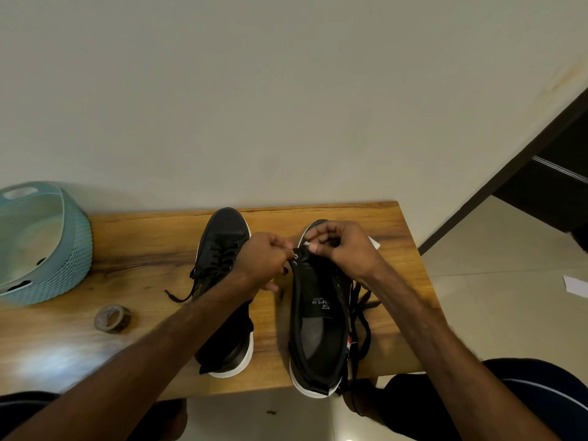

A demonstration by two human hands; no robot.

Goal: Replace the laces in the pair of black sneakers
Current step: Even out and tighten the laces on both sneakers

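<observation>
Two black sneakers with white soles stand on the wooden table (pixel 152 249), toes toward the wall. The left sneaker (pixel 224 249) is laced, one lace end trailing at its left. The right sneaker (pixel 318 316) has its tongue laid open. My left hand (pixel 265 261) pinches the right sneaker's left eyelet edge near the toe. My right hand (pixel 342 246) pinches the pale tip of a lace (pixel 307 244) just above that eyelet. A loose black lace (pixel 362 316) hangs along the right sneaker's right side and over the table's front edge.
A teal plastic basket (pixel 44 243) lies tilted at the table's left end. A roll of brownish tape (pixel 112 318) sits near the front left. A wall stands right behind the table. Tiled floor and a dark door frame (pixel 509 173) are on the right.
</observation>
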